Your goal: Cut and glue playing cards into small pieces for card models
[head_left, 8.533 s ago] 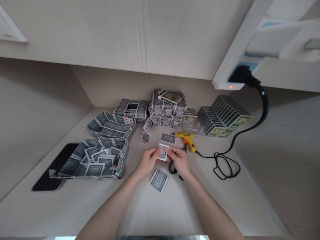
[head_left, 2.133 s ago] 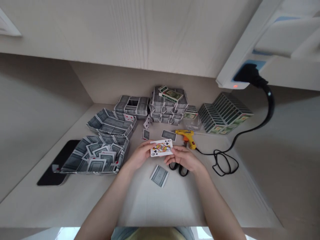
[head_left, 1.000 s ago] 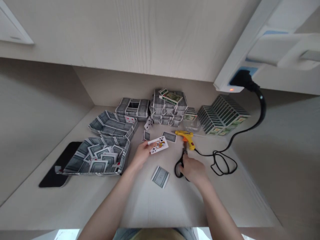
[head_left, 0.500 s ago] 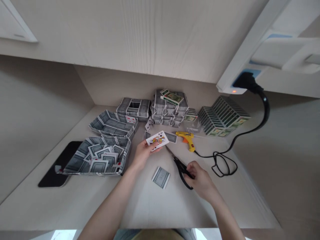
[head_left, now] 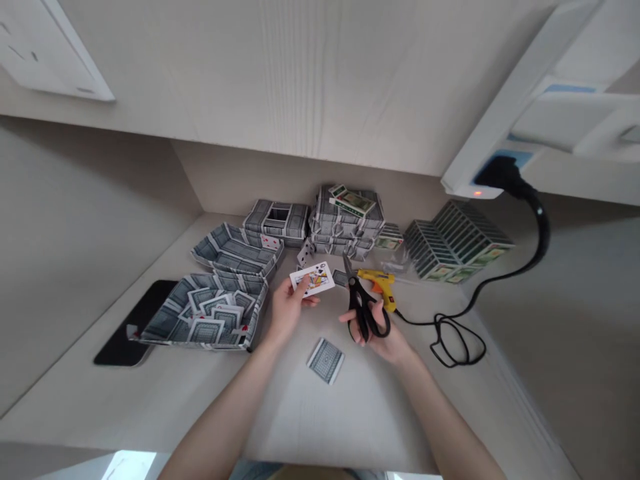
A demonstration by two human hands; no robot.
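My left hand (head_left: 289,310) holds a playing card (head_left: 313,279) by its lower edge, its face up and showing a queen. My right hand (head_left: 376,331) grips black-handled scissors (head_left: 363,308) with closed blades pointing up and to the left. The blade tips reach near a face-down card (head_left: 341,278), which is partly hidden behind them. Another face-down card (head_left: 325,361) lies on the pale worktop (head_left: 320,420) below and between my hands. A yellow glue gun (head_left: 380,285) with an orange trigger lies just beyond my right hand.
Trays folded from cards (head_left: 220,313) hold loose cards at the left, beside a black phone or tablet (head_left: 125,327). Stacked card structures (head_left: 345,223) and rows of card boxes (head_left: 457,243) stand at the back. A black cable (head_left: 450,340) coils at the right.
My right hand has taken the scissors from the worktop and lifted them. My left hand has kept the card and turned it slightly, moving it up and away from me.
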